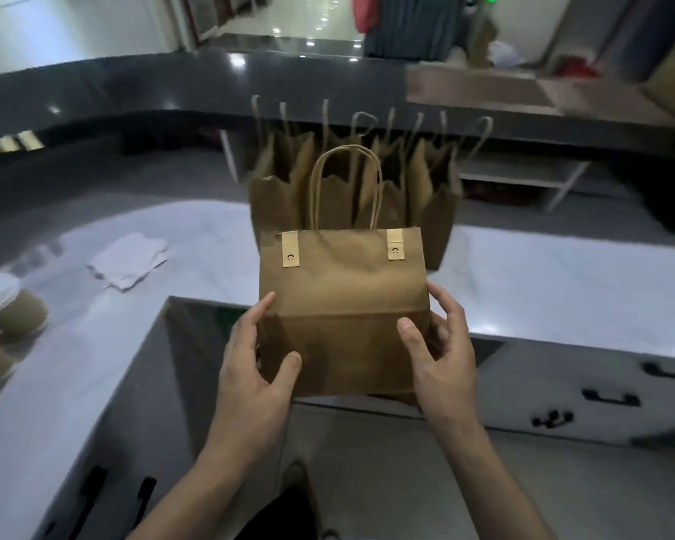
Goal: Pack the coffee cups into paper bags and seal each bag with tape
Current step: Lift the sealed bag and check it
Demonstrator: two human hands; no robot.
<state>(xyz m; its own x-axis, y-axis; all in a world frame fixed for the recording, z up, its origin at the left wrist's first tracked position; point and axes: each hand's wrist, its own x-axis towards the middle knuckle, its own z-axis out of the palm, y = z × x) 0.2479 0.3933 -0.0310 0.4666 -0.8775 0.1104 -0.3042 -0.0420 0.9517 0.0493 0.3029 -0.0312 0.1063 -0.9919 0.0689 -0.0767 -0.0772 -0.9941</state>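
Held bag: a brown kraft paper bag with twisted paper handles, upright between both hands, above the white countertop's inner corner.
Seal: two beige tape strips folded over its closed top edge.
Left hand: grips the bag's left side, thumb on the front.
Right hand: fingers curled round the right edge, thumb in front.
Behind: a row of open brown paper bags standing on the countertop.
Far left: brown coffee cups with white lids, blurred.

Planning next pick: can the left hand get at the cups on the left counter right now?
Probably not yet: the left hand grips the bag, shared with the right hand. Nothing stands between it and the cups, so once freed it likely can.
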